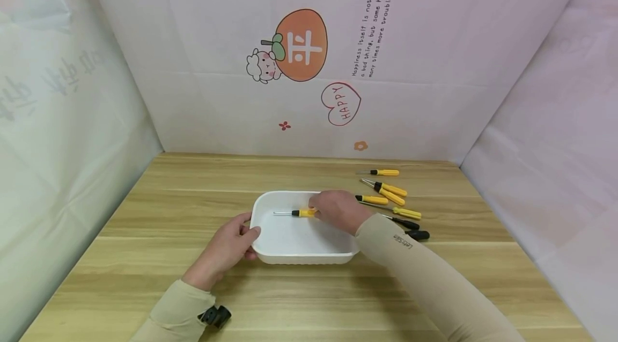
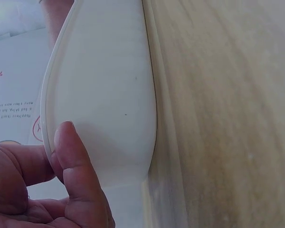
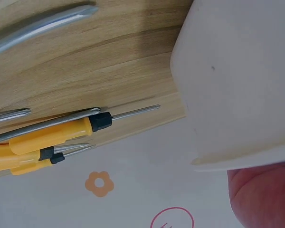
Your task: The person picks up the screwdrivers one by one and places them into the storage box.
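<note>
My left hand (image 1: 228, 249) grips the left end of a white plastic tray (image 1: 304, 259), thumb over the rim; in the left wrist view its fingers (image 2: 76, 164) press against the outer wall. Over the tray's right half, my right hand (image 1: 339, 210) pinches a small screwdriver (image 1: 303, 213) by its yellow handle. The screwdriver's thin shaft points left above the tray floor, and most of the handle is hidden by the fingers. In the right wrist view, the tray wall (image 3: 237, 85) covers all but part of my right hand (image 3: 261, 197).
Right of the tray lie several screwdrivers: a yellow one (image 1: 386, 172) farthest back, two crossing yellow ones (image 1: 393, 189), another yellow handle (image 1: 374, 199), a long yellow one (image 1: 407, 213) and black-handled ones (image 1: 418, 235). A printed cloth wall (image 1: 203, 116) stands behind the wooden table (image 1: 145, 256).
</note>
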The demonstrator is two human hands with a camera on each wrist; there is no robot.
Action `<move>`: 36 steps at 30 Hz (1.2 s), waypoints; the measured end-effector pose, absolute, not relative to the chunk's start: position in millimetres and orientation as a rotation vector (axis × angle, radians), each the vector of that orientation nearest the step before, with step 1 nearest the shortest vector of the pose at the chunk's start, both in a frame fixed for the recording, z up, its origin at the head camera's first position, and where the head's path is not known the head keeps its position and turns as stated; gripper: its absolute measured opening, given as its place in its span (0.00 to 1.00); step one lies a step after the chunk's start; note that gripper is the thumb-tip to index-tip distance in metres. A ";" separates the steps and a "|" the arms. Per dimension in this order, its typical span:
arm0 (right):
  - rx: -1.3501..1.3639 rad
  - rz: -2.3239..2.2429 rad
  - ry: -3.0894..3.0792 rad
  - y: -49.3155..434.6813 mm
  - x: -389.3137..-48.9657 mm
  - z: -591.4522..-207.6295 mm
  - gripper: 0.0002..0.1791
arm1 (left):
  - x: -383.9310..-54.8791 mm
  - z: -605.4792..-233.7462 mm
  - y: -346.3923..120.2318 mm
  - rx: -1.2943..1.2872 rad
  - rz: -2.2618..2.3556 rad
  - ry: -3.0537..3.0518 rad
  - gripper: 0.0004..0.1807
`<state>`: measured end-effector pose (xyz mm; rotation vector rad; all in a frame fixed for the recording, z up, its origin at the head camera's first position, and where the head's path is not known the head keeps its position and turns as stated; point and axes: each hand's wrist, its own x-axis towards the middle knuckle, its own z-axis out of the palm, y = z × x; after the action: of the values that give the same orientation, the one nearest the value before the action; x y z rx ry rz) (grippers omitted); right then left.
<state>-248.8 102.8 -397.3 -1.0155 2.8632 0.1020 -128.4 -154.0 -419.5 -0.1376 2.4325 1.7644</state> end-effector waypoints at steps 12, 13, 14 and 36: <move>-0.975 0.006 2.890 109.6 -240.6 -388.7 0.17 | -126.3 -418.8 -153.6 -0.142 1.785 2.409 0.30; -0.965 -0.007 2.896 110.9 -239.8 -387.6 0.18 | -126.0 -418.5 -153.6 -0.139 1.787 2.407 0.30; -0.960 -0.024 2.903 112.2 -239.0 -386.3 0.19 | -125.8 -418.5 -153.7 -0.130 1.789 2.405 0.30; -0.863 -0.236 3.018 141.8 -241.7 -368.2 0.29 | -125.6 -421.4 -153.5 -0.110 1.798 2.406 0.31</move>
<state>-241.7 141.8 -368.2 -0.8635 3.0180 -0.2356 -125.6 -153.5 -421.4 -0.1105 2.4062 1.7981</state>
